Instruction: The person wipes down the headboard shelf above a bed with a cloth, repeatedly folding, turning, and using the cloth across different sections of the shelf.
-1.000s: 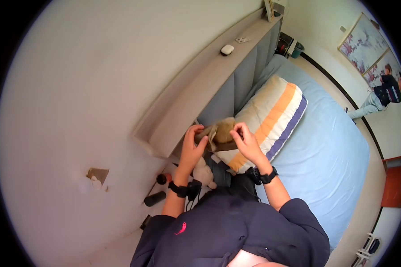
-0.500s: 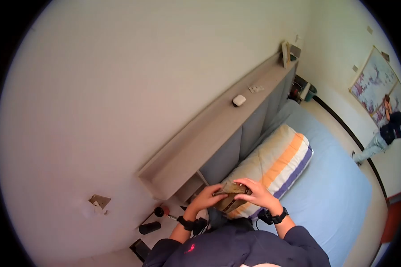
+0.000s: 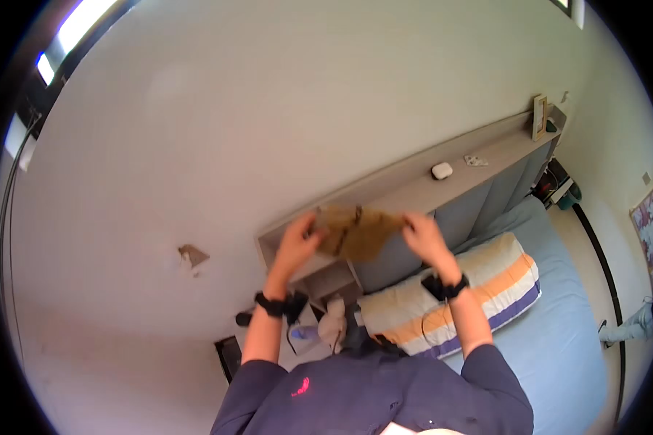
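Stretched between my two hands is a brown sheet-like piece (image 3: 360, 233) with dark markings, blurred by motion; whether it is cloth or paper I cannot tell. My left hand (image 3: 294, 245) is closed on its left edge, with the fingers curled in. At the opposite end, my right hand (image 3: 424, 238) pinches the upper right corner. Both arms reach forward, and the piece hangs in front of the headboard shelf (image 3: 395, 194), hiding part of it.
On the shelf are a white rounded case (image 3: 442, 170), a small card-like item (image 3: 476, 160) and a frame (image 3: 540, 117). A striped pillow (image 3: 479, 286) lies on the blue bed (image 3: 559, 290). A soft toy (image 3: 333, 325) is by the bedside. The wall has a damaged patch (image 3: 193, 255).
My hands have moved up and forward, away from my body, and farther apart. The brown piece went from bunched above the pillow to spread out before the shelf. My view has tilted up.
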Demonstrator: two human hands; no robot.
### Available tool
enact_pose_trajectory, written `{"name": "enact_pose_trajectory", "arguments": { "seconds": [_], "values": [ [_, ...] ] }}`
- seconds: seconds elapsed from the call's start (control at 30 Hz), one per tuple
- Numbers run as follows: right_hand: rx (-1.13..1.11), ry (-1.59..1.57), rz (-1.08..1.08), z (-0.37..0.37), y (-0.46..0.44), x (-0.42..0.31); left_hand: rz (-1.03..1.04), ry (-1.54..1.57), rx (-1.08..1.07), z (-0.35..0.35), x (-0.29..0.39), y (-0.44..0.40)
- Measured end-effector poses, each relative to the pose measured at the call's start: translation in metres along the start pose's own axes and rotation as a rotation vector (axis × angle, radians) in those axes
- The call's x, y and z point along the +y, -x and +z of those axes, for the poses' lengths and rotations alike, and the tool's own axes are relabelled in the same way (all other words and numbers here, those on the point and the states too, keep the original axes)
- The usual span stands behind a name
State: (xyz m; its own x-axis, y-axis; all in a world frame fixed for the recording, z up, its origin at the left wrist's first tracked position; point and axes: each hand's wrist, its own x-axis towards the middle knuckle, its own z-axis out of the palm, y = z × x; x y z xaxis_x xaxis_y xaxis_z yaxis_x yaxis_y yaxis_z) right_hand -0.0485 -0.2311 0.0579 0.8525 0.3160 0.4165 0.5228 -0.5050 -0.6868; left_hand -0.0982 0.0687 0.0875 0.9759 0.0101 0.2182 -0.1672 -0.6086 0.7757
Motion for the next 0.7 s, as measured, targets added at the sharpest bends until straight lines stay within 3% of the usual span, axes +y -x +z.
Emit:
{"name": "enact_pose_trajectory", "arguments": {
  "seconds": [0.03, 0.1, 0.17, 0.3, 0.4, 0.47, 0.5, 0.6, 0.7],
  "values": [
    [0.105, -0.175, -0.001, -0.001, -0.020, -0.003, 0.091, 0.019, 0.123, -0.005, -0.007, -0.008],
    [0.181, -0.115, -0.199, -0.014, -0.053, -0.013, 0.372, 0.075, 0.133, -0.023, 0.016, -0.020],
    [0.155, -0.146, -0.209, -0.015, -0.064, -0.020, 0.369, -0.070, 0.101, -0.023, 0.011, -0.020],
    [0.133, -0.090, -0.313, 0.035, -0.045, 0.039, 0.185, -0.136, 0.117, 0.032, -0.040, 0.007],
    [0.004, 0.075, -0.433, 0.056, -0.025, 0.074, 0.195, -0.420, -0.044, 0.077, -0.091, 0.031],
    [-0.127, 0.145, -0.251, 0.062, -0.010, 0.082, 0.103, -0.464, -0.068, 0.089, -0.080, 0.041],
    [-0.127, 0.142, -0.254, 0.063, -0.010, 0.084, 0.025, -0.508, -0.088, 0.093, -0.073, 0.040],
    [-0.063, 0.207, -0.319, 0.062, -0.009, 0.067, 0.051, -0.595, -0.051, 0.102, -0.052, 0.037],
    [-0.189, 0.062, -0.288, 0.070, -0.008, 0.046, 0.056, -0.551, -0.024, 0.114, -0.030, 0.027]
  ]
}}
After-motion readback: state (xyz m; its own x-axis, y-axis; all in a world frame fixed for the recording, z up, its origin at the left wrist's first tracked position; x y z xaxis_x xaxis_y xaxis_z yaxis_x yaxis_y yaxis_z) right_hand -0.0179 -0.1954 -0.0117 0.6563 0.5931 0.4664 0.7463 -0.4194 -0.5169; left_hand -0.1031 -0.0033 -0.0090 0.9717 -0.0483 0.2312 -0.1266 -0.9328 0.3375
